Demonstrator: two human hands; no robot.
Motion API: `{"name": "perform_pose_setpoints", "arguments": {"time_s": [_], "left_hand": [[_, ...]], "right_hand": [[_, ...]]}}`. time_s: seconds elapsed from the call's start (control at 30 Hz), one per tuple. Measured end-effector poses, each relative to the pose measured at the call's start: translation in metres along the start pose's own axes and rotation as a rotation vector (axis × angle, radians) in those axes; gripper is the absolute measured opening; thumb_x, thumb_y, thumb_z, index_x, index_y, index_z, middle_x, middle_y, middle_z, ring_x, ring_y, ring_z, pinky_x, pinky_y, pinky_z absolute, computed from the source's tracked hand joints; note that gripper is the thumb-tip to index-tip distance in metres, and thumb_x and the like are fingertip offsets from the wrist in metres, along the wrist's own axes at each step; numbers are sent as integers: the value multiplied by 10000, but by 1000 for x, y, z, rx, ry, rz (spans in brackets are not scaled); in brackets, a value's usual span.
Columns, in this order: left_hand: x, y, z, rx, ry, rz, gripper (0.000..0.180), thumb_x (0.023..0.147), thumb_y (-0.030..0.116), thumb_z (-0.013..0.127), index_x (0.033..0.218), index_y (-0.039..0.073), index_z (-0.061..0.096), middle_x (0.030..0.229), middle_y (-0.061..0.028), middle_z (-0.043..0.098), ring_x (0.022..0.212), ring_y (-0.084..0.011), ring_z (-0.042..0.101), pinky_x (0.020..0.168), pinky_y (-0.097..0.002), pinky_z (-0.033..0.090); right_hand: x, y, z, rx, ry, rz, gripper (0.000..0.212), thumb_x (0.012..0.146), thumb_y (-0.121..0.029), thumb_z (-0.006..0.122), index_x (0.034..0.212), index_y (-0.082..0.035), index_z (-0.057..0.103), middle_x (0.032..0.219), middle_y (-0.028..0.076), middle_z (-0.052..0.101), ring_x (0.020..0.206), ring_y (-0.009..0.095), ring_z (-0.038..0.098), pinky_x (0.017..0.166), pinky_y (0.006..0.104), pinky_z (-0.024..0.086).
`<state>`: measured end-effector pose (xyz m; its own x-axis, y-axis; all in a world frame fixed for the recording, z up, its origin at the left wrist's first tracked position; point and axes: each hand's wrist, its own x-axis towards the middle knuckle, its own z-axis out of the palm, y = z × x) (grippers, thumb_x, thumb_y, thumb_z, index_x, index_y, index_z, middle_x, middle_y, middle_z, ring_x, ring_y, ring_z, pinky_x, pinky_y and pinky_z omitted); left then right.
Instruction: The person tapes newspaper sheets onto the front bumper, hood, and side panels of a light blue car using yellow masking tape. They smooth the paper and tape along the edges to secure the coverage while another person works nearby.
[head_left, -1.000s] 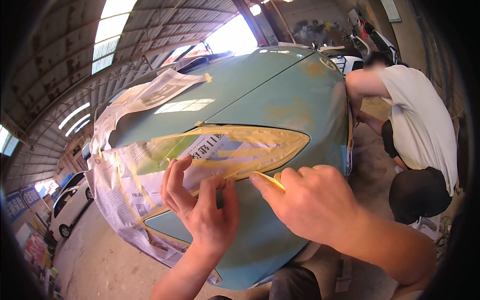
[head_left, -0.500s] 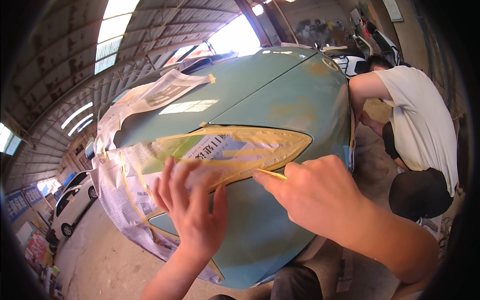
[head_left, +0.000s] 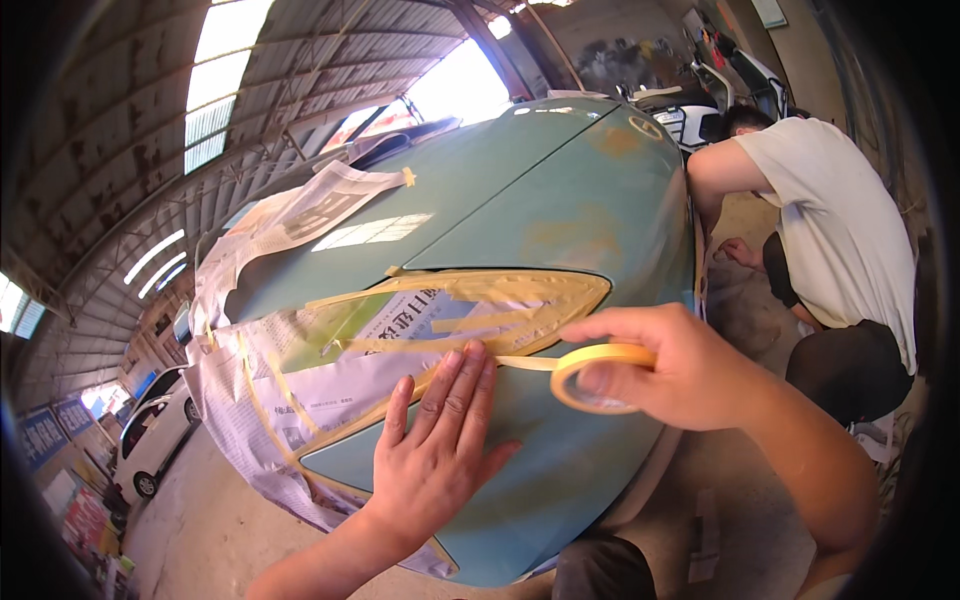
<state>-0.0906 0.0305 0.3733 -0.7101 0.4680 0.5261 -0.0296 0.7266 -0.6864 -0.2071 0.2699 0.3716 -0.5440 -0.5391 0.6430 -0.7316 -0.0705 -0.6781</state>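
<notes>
Newspaper (head_left: 345, 388) lies on the green car (head_left: 560, 470), its edges looking mostly taped | we lay our left hand (head_left: 435, 455) flat and open, fingertips at the taped edge | thin tape strip (head_left: 527, 363) sticks out, we think not stuck yet | yellow tape roll (head_left: 608, 353), gripped in our right hand (head_left: 685, 365) | floor (head_left: 735, 300) between car and crouching co-worker (head_left: 845, 240)

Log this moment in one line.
left hand: laid on taped edge | right hand: holding yellow tape roll, strip unrolled | co-worker: crouched beside green car

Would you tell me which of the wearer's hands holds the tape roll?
The right hand holds the yellow tape roll; the left hand lies flat without one.
</notes>
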Motion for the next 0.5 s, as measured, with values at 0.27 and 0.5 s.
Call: {"name": "perform_pose_setpoints", "arguments": {"time_s": [0.27,0.5], "left_hand": [[4,1,-5,36,18,27,784,858,511,667,1433,8,491,1511,-141,479,1428,-275,425,1201,-519,174],[4,4,-1,-35,-15,2,813,868,506,662,1448,-25,456,1529,-189,437,1444,-321,392,1193,-492,220]], "right_hand": [[8,8,-14,-684,144,-20,406,858,-377,716,656,-30,658,597,181,621,591,386,628,568,487,472],[23,4,-12,-742,134,178,409,849,-367,717,668,-1,686,620,211,636,625,404,645,592,485,492]]}}
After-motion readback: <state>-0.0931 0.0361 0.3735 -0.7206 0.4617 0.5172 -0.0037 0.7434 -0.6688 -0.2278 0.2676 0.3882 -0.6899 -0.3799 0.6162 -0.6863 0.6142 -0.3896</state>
